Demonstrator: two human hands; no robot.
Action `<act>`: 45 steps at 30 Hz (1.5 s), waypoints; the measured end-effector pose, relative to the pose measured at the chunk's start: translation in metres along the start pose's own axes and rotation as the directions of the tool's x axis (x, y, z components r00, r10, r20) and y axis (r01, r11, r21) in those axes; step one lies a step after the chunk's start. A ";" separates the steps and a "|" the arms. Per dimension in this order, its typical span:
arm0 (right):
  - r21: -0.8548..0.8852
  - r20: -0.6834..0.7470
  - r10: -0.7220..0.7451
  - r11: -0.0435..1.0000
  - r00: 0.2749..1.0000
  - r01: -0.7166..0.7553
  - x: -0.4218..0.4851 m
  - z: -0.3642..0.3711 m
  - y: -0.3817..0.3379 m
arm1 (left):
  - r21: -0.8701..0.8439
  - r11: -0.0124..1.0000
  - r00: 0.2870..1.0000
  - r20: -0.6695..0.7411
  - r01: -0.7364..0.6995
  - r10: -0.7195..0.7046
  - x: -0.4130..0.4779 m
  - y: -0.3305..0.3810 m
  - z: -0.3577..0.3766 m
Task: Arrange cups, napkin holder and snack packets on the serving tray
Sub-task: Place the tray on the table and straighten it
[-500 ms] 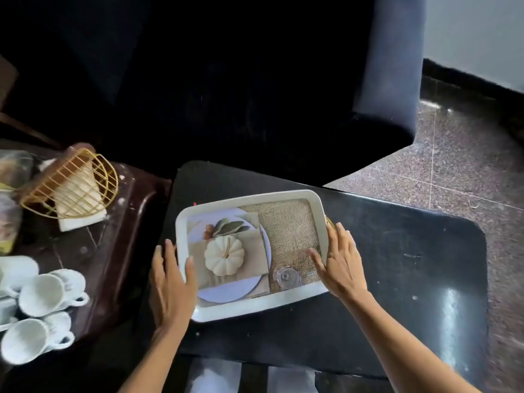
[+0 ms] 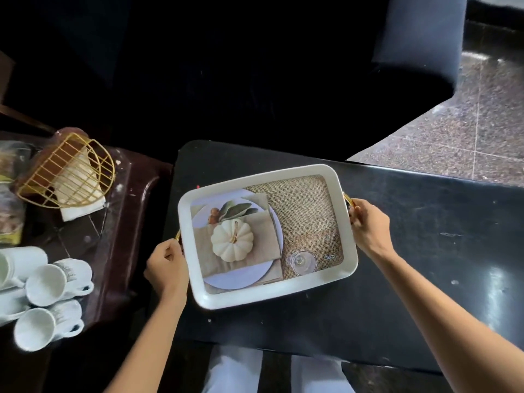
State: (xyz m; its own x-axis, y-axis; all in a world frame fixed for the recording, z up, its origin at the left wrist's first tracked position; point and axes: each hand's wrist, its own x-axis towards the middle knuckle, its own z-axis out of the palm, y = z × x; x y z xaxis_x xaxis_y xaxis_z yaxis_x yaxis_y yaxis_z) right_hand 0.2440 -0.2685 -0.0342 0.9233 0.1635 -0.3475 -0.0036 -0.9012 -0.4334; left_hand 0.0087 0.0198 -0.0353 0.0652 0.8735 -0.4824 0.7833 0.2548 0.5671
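Serving tray (image 2: 269, 292) sat at the black bench (image 2: 425, 251), long axis left-right, right end angled away. Left hand (image 2: 167, 268) and right hand (image 2: 368, 225) each had fingers clenched round a gold handle. Cups (image 2: 45, 282), napkin holder (image 2: 68, 171) and snack packets (image 2: 11, 217) waited on the brown bench (image 2: 124, 222), left.

Glossy black desk (image 2: 425, 251): white serving tray (image 2: 266, 296) at its left end, can't tell if resting or lifted. Just beside it on the left, brown desk (image 2: 124, 222): gold wire napkin holder (image 2: 68, 171) at back, white cups (image 2: 54, 282) tipped on their sides in front, snack packets (image 2: 10, 211) at far-left edge.
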 end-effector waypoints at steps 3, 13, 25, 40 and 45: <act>0.121 0.012 0.068 0.990 0.998 -0.069 -0.004 -0.006 0.003 | 0.013 0.999 0.999 -0.028 -0.034 0.035 0.000 -0.001 0.001; 0.195 -0.087 0.128 0.975 0.988 -0.109 -0.040 -0.056 0.077 | -0.062 0.990 0.990 0.063 -0.124 0.128 -0.039 0.025 0.037; 0.291 -0.115 0.286 0.925 0.951 -0.243 -0.070 -0.093 0.176 | -0.087 0.993 0.969 0.226 -0.085 0.103 -0.110 0.042 0.103; 0.276 -0.073 0.270 0.930 0.960 -0.241 -0.059 -0.088 0.201 | -0.014 0.998 0.968 0.245 -0.054 0.056 -0.121 0.042 0.119; 0.259 -0.066 0.284 0.931 0.956 -0.259 -0.055 -0.084 0.201 | 0.018 0.997 0.965 0.255 -0.070 0.063 -0.120 0.038 0.119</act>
State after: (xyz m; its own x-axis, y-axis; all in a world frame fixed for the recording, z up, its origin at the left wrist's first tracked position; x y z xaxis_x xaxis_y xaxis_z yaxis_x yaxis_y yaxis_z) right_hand 0.2247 -0.4922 -0.0318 0.9074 -0.1266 -0.4007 -0.3417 -0.7772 -0.5284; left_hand 0.1044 -0.1243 -0.0353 0.2703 0.7529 -0.6001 0.7880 0.1850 0.5872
